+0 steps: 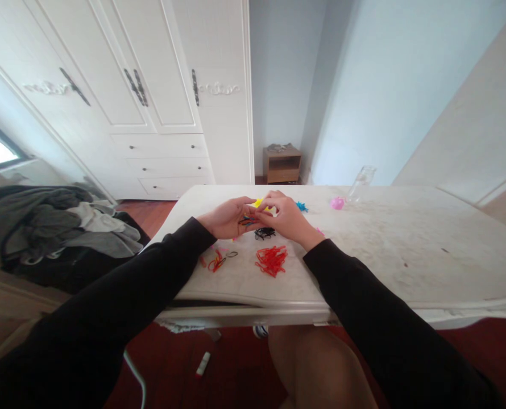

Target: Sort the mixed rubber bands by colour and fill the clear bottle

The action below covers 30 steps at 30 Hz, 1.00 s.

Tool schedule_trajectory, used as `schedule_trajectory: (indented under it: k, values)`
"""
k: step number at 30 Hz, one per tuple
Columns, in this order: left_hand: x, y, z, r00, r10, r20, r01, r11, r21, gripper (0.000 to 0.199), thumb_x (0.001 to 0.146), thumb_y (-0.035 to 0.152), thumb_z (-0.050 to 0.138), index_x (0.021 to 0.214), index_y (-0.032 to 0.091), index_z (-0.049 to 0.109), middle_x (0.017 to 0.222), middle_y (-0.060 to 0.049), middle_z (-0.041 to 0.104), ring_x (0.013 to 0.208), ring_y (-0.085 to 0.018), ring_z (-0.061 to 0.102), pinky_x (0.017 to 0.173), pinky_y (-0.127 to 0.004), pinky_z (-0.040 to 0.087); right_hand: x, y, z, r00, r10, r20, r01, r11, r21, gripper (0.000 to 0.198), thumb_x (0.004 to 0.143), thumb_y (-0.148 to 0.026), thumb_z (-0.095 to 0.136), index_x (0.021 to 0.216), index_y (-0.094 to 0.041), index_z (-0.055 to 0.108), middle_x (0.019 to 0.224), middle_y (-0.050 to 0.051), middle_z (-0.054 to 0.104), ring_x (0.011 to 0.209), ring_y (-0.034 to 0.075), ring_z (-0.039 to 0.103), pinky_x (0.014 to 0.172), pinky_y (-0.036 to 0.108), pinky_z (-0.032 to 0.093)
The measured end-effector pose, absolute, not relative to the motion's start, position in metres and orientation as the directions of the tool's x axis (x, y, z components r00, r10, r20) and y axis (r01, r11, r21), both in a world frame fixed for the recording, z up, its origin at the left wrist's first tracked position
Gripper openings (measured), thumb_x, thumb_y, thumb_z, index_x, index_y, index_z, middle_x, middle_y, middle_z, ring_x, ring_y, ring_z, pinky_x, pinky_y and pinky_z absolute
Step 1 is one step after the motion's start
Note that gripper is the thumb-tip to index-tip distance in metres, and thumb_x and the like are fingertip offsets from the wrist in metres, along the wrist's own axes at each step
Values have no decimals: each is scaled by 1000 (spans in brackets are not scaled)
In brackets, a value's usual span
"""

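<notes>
My left hand (229, 218) is closed around several coloured rubber bands (247, 220), blue and other colours showing at its fingers. Against its fingertips my right hand (287, 218) makes a pinch; what sits in that pinch is too small to make out. Just below the hands lies a pile of black rubber bands (264, 233). Nearer the table's front edge is a heap of red rubber bands (272, 261). Yellow bands (258, 202) show partly behind my fingers, and a blue bunch (301, 207) lies past my right hand. A loose mixed group of bands (218, 261) rests below my left wrist.
On the white table (372, 255), a pink round object (337, 203) sits beside a clear glass bottle (361, 184) at the back. Piled clothes (103, 227) are to the left. A white wardrobe (163, 68) and small wooden cabinet (282, 165) stand beyond. A white tube (203, 363) lies on the floor.
</notes>
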State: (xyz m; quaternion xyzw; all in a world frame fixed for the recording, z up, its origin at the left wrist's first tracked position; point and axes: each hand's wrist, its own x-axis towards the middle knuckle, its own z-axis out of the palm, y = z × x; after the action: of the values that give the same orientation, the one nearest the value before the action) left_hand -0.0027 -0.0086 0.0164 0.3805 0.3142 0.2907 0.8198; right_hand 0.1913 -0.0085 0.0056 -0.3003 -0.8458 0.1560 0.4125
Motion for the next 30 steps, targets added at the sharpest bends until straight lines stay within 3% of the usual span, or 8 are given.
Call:
schedule_trajectory:
  k: [11,18,20,22,26,28,30]
  values:
    - [-3,-8,8,663,687,-299,-177,532,828,47,104,32,40,102,0,74,93,-20,79,89,-19,76,93,-27,59,191,-5,1,-569,611,551,384,789,-479,9,80,-10,73,75,-18,72,86,4,62,92,21,56,85,35,40]
    - [-3,-9,16,617,730,-293,-237,527,816,45,103,24,39,119,-8,67,98,-24,78,92,-21,78,88,-24,60,200,-14,17,-441,705,555,370,706,-604,6,73,-11,67,70,-17,67,78,1,59,75,15,52,70,30,39]
    - [-3,-9,19,554,775,-304,-279,517,809,46,102,20,39,128,-11,60,101,-26,78,90,-21,79,84,-22,61,210,-17,25,-498,729,470,350,665,-660,5,71,-12,65,69,-16,66,69,-2,57,66,12,48,63,28,36]
    - [-3,-7,21,483,818,-312,-343,504,793,50,100,17,40,137,-14,52,106,-28,76,92,-22,79,80,-21,61,219,-21,32,-636,724,266,353,580,-734,5,72,-15,65,70,-16,69,59,-4,55,59,11,47,59,27,34]
    - [-3,-6,21,397,851,-345,-430,504,749,60,98,18,41,150,-12,38,118,-31,72,106,-25,77,81,-23,63,228,-24,37,-795,595,-118,457,460,-761,14,69,-15,68,78,-17,78,66,-1,70,61,13,59,59,26,41]
    - [-3,-6,21,399,845,-356,-433,516,739,61,99,19,41,151,-12,37,121,-32,71,107,-26,76,82,-23,63,228,-24,35,-803,576,-155,473,457,-753,21,68,-14,69,85,-17,81,72,1,73,65,14,63,61,26,44]
    - [-2,-7,22,410,838,-359,-427,524,737,60,99,20,41,150,-11,38,120,-30,72,102,-24,78,81,-23,63,225,-23,33,-801,590,-103,442,467,-765,25,69,-13,69,91,-17,81,76,1,75,68,14,65,64,26,47]
